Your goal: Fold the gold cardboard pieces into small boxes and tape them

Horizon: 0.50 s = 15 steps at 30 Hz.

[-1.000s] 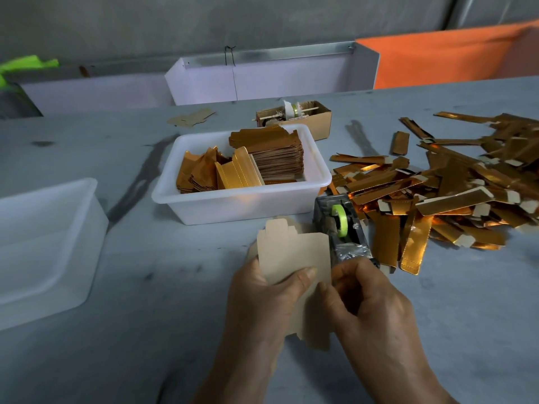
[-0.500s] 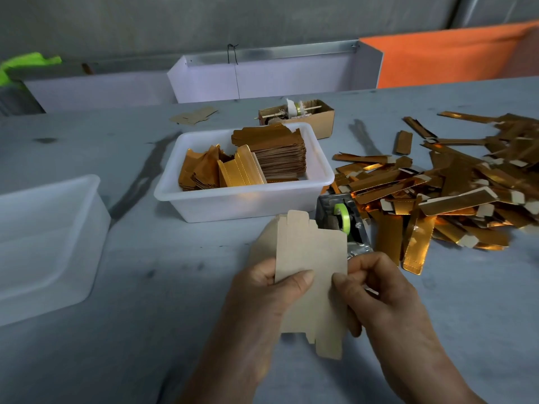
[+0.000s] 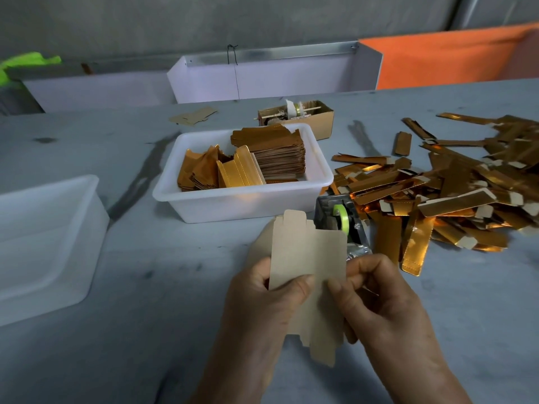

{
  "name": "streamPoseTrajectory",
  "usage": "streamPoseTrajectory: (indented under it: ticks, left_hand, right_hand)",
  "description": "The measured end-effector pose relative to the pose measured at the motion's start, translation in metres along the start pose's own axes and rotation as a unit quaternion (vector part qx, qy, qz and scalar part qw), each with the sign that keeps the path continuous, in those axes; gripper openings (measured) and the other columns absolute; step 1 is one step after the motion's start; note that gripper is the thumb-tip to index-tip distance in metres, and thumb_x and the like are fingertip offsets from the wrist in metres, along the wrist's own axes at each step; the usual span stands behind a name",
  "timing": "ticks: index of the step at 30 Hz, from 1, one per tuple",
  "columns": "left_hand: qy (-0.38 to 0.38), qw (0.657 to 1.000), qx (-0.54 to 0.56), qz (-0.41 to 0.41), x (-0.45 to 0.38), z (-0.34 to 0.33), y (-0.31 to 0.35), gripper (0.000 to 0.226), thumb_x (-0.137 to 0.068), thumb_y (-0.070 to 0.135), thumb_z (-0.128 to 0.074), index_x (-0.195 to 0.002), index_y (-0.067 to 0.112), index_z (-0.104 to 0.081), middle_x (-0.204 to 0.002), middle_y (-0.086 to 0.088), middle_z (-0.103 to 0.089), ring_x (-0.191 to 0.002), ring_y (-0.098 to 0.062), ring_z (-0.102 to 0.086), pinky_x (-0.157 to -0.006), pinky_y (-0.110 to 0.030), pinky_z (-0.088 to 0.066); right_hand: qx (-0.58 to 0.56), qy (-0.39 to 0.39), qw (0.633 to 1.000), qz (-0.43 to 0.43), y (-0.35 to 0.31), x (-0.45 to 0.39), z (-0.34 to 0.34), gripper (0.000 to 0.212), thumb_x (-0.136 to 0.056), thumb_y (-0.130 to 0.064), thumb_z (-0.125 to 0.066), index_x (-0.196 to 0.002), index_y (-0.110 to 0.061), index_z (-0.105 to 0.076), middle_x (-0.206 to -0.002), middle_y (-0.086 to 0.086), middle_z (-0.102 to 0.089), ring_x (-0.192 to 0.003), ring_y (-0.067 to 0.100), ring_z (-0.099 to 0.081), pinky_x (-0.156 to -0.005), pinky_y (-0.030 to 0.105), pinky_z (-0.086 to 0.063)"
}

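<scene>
Folding step: left hand [image 3: 264, 298] and right hand [image 3: 376, 301] pinch the cardboard piece [image 3: 309, 258]; taping from the tape dispenser [image 3: 339, 221] likely follows.

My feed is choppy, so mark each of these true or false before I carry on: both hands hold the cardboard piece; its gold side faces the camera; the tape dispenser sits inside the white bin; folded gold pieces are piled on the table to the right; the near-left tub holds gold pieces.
1. Both hands hold the cardboard piece: true, left hand and right hand pinch it.
2. Its gold side faces the camera: false, the plain tan side shows.
3. The tape dispenser sits inside the white bin: false, it stands on the table beside it.
4. Folded gold pieces are piled on the right: true.
5. The near-left tub holds gold pieces: false, none show.
</scene>
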<state>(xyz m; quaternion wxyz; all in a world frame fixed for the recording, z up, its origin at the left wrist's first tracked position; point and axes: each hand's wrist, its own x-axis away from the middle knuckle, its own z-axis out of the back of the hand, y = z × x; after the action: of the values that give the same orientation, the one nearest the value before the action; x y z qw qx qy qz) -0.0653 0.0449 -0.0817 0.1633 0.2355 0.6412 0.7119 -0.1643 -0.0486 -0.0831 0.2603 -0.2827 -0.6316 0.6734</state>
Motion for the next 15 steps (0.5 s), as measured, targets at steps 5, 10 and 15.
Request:
streamPoseTrajectory:
  ticks: [5, 10, 15]
  left_hand:
    - [0.000, 1.000, -0.023, -0.019, 0.005, -0.006, 0.000, 0.011, -0.063, 0.027, -0.071, -0.074, 0.023, -0.072, -0.058, 0.001, -0.068, -0.050, -0.007, -0.060, -0.046, -0.022, -0.046]
    - [-0.091, 0.996, -0.009, 0.008, 0.008, 0.001, 0.001, 0.035, -0.076, 0.049, -0.060, -0.079, 0.016, -0.070, -0.060, -0.003, -0.064, -0.060, -0.017, -0.062, -0.060, -0.034, -0.050]
    - [-0.090, 0.993, -0.067, -0.034, 0.009, 0.008, 0.001, 0.012, -0.089, 0.031, -0.061, -0.089, 0.024, -0.071, -0.077, -0.008, -0.071, -0.077, -0.026, -0.068, -0.077, -0.051, -0.055]
  right_hand:
    - [0.011, -0.044, 0.998, 0.050, 0.000, 0.006, -0.011, 0.024, -0.069, -0.049, -0.059, -0.082, -0.029, -0.055, -0.064, 0.003, -0.060, -0.051, 0.015, -0.060, -0.050, 0.025, -0.051]
    - [0.079, -0.043, 0.994, 0.060, 0.002, 0.003, -0.011, 0.019, -0.074, -0.046, -0.050, -0.089, -0.034, -0.054, -0.072, -0.005, -0.065, -0.057, 0.008, -0.064, -0.054, 0.018, -0.052]
    - [0.078, -0.069, 0.995, 0.012, 0.000, 0.002, -0.008, 0.023, -0.069, -0.042, -0.053, -0.089, -0.032, -0.059, -0.069, -0.003, -0.067, -0.060, 0.011, -0.066, -0.057, 0.022, -0.055]
